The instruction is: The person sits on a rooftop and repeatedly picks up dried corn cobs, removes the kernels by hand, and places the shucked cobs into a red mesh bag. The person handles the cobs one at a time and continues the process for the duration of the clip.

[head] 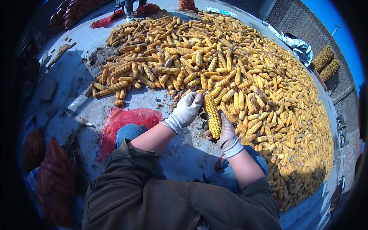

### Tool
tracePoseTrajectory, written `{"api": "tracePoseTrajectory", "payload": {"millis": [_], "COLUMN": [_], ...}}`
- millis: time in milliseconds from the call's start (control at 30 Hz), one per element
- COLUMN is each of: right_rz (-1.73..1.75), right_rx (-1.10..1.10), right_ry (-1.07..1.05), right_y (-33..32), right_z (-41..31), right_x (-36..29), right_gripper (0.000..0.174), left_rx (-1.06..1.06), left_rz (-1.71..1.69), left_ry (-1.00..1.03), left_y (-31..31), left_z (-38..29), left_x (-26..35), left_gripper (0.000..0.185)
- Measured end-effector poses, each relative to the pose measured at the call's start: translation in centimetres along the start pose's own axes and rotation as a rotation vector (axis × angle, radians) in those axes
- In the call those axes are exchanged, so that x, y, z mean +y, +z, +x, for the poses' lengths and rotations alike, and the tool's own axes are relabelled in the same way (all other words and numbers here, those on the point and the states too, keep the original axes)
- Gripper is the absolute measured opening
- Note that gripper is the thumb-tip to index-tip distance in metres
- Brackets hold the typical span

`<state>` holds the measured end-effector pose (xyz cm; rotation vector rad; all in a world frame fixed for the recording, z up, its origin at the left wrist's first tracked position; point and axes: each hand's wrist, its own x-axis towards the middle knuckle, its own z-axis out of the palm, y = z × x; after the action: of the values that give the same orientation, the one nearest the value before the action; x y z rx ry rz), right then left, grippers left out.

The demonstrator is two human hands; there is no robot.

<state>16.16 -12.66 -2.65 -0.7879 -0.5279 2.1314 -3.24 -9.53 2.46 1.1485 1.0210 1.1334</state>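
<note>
An ear of husked yellow corn (212,116) is held upright-slanting between my two gloved hands. My right hand (225,130), in a pale glove with dirty fingers, grips its lower end from the right and from behind. My left hand (188,107), in a white knit glove, has its fingers curled at the upper left of the ear; whether they touch the ear cannot be told. Just beyond my hands spreads a large heap of corn ears (247,86), lying in many directions on the pale ground.
A red mesh bag (129,116) lies by my left knee. Filled red mesh sacks (56,181) stand at the lower left. A person's legs (128,7) show beyond the heap, near red mesh (105,20). Silvery sheeting (299,49) lies along the heap's far right side.
</note>
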Motion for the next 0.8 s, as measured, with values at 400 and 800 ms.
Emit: {"api": "tracePoseTrajectory", "payload": {"millis": [400,800], "right_rz": [-0.782,-0.436], "right_rx": [0.432,0.461], "right_ry": [-0.51,-0.327], "right_y": [4.2,4.4], "right_z": [0.0,-1.1], "right_x": [-0.2,-0.8], "right_gripper": [0.059,0.067], "left_rx": [0.029,-0.031], "left_rz": [-0.275,0.714], "left_ry": [0.152,0.113], "left_y": [-0.1,0.0], "left_z": [1.2,-1.0], "left_x": [-3.3,-2.4], "left_gripper": [0.03,0.035]}}
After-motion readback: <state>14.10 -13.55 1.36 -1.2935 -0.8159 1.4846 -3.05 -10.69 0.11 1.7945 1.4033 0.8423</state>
